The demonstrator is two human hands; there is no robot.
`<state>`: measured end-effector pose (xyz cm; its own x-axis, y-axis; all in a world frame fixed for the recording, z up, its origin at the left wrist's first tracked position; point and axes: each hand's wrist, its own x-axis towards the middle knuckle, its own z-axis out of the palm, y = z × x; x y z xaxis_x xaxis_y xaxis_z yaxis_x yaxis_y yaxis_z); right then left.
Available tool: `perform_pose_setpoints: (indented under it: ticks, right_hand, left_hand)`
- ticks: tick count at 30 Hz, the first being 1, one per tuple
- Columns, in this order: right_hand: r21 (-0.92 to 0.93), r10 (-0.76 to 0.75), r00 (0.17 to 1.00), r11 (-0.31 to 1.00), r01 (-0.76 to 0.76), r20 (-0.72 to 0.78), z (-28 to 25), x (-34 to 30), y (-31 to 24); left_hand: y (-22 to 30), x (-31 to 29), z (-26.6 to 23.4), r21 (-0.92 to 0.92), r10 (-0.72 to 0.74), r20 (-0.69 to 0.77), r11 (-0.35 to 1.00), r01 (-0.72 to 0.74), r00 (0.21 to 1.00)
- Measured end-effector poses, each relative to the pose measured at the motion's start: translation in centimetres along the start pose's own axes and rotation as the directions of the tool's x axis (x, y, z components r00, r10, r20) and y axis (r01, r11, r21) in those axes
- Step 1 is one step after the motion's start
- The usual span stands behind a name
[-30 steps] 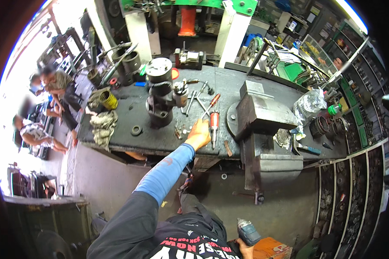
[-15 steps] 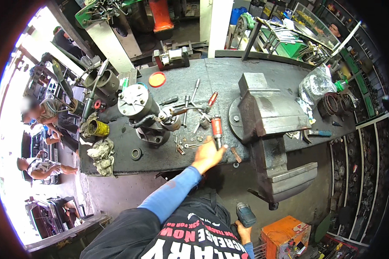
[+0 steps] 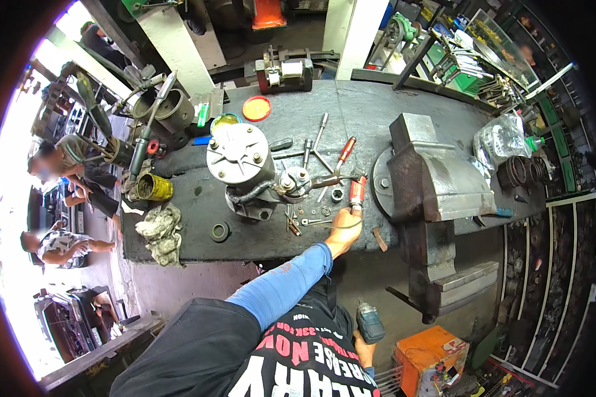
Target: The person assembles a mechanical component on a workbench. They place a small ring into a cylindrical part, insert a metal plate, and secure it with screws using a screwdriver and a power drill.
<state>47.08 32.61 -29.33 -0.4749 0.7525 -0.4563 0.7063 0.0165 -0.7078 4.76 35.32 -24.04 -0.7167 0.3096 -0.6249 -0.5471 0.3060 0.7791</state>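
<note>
At a cluttered workshop bench [image 3: 258,238], a person's left hand [image 3: 345,223] reaches out over the near edge, fingertips closing on the near end of a red-handled screwdriver [image 3: 357,193] that lies between a grey starter motor [image 3: 240,159] on the left and a heavy bench vise [image 3: 430,178] on the right. The arm, in a blue sleeve [image 3: 281,284], is stretched nearly straight from the lower middle, the wrist level and the knuckles up. The fingers look pinched narrowly around the handle's end, though how firm the grasp is cannot be told. The right hand [image 3: 363,344] hangs low beside the body, well below the bench, wrapped around a cordless power tool [image 3: 370,323].

Done well, this pickup probably calls for a grip farther up the handle than the very tip (loose nuts and washers [image 3: 314,212] lie just beside it) and a clean lift straight up, so the shaft does not sweep the small parts off the bench. A second red-handled screwdriver [image 3: 344,153] and a socket wrench [image 3: 319,132] lie farther back; a crumpled rag [image 3: 160,228] sits near the left edge.
</note>
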Motion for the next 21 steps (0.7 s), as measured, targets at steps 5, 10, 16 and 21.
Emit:
perform_pose_setpoints:
  ticks: [5, 10, 16, 21]
  right_hand:
    - [0.085, 0.125, 0.992, 0.989, -0.124, -0.012, 0.1, 0.3, 0.3]
    - [0.074, 0.163, 0.986, 0.984, -0.165, 0.03, -0.2, 2.1, 1.0]
    - [-0.003, -0.104, 0.994, 0.995, 0.105, 0.038, -0.3, 3.9, -2.7]
    - [0.034, -0.217, 0.968, 0.976, 0.214, 0.124, -0.7, 4.2, -6.8]
  left_hand:
    - [1.6, -0.6, 0.8, 0.215, 0.11, -0.182, 0.974, -0.07, 0.977]
    - [2.1, -1.1, 0.3, 0.205, 0.054, -0.208, 0.979, -0.011, 0.977]
    - [-0.5, -0.9, 0.4, 0.135, -0.076, -0.136, 0.986, 0.094, 0.988]
    - [1.0, -6.4, -3.7, 0.424, 0.039, 0.178, 0.899, -0.112, 0.983]
